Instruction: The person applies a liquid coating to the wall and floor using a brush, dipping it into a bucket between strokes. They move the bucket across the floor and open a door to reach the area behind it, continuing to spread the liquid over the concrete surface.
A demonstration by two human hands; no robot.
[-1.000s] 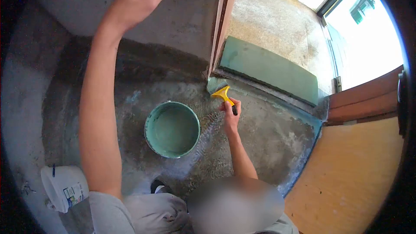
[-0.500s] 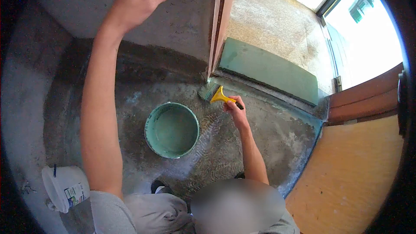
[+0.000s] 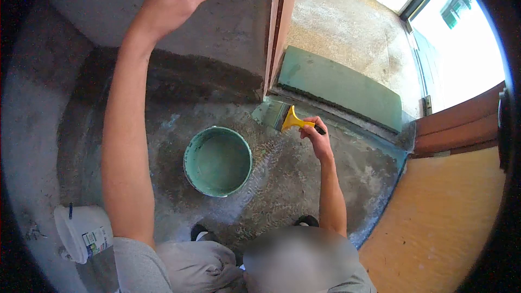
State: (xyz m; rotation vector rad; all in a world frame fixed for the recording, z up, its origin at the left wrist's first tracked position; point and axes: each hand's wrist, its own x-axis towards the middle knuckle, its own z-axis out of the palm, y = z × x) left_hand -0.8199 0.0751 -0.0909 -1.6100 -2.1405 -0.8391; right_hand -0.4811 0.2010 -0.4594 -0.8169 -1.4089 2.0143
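My right hand (image 3: pixel 316 137) grips a wide paintbrush (image 3: pixel 293 120) by its yellow and black handle. Its bristles lie against the floor close to the foot of the door frame, where a strip of greenish coating shows. To the left of the brush, a round green bucket (image 3: pixel 218 161) stands on the floor with pale green liquid inside. My left hand (image 3: pixel 175 4) is stretched up in front of the grey wall (image 3: pixel 228 19), thumb spread wide and holding nothing, with the fingertips cut off by the frame's top edge.
A green-coated step (image 3: pixel 340 88) runs across the doorway on the right. An orange-brown wooden door (image 3: pixel 434 206) stands at the lower right. Near my left arm, a white tub (image 3: pixel 84 233) with a label is tipped on its side. My feet are just below the bucket.
My right hand has drawn the brush to the right along the floor by the threshold, leaving greenish coating behind it. My left hand has stayed in place.
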